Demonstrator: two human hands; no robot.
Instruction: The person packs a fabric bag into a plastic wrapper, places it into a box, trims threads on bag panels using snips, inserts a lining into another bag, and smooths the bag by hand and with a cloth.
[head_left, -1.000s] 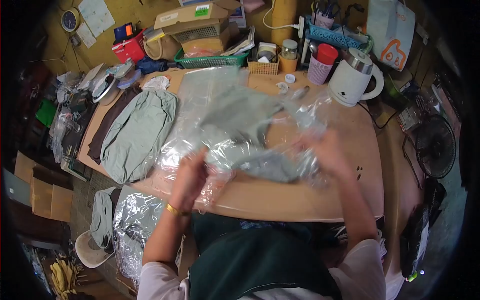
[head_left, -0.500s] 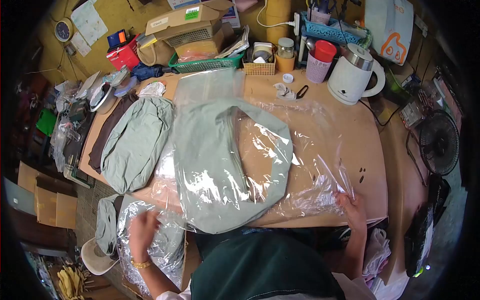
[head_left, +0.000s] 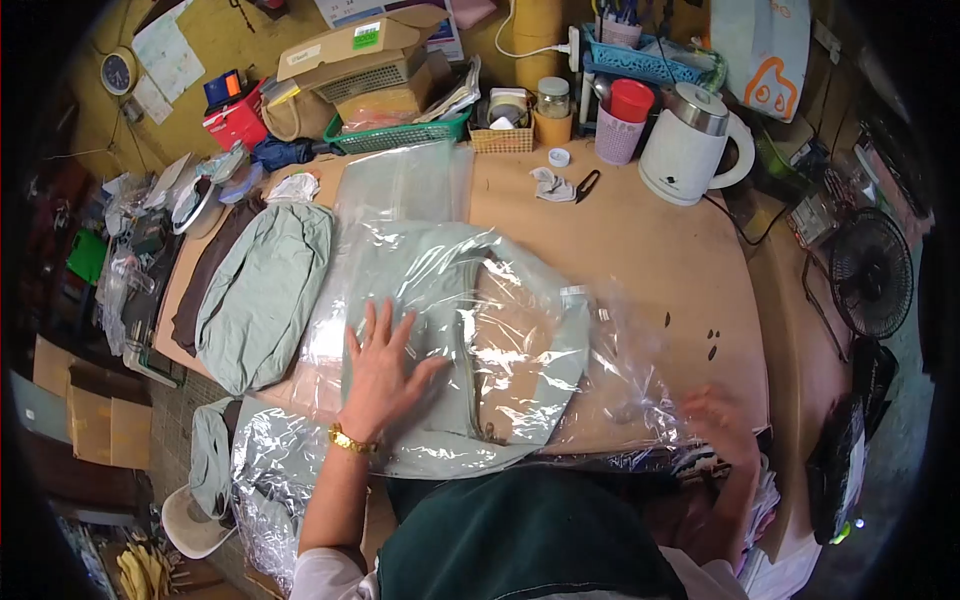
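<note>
A pale green fabric bag [head_left: 400,255] with a long zip and a wide looped strap lies on the table inside a clear plastic bag [head_left: 630,375]. My left hand [head_left: 385,365] rests on the plastic over the fabric bag, fingers spread. To the right, my right hand [head_left: 718,422] is somewhat blurred beside the loose end of the plastic, its fingers apart and seemingly holding nothing. More clear plastic sheets or bags [head_left: 400,185] lie flat beneath the wrapped bag, reaching to the back.
Another pale green fabric piece [head_left: 265,295] lies at the left of the table [head_left: 640,250]. Plastic-wrapped items [head_left: 265,470] sit below the left front edge. A white kettle [head_left: 680,150], a purple cup [head_left: 617,138] and a green basket [head_left: 400,137] stand along the back; a fan [head_left: 870,262] is at right.
My left hand has come from beyond the front edge onto the wrapped bag, fingers spreading. My right hand has let go of the plastic's right end, which now lies crumpled further left.
</note>
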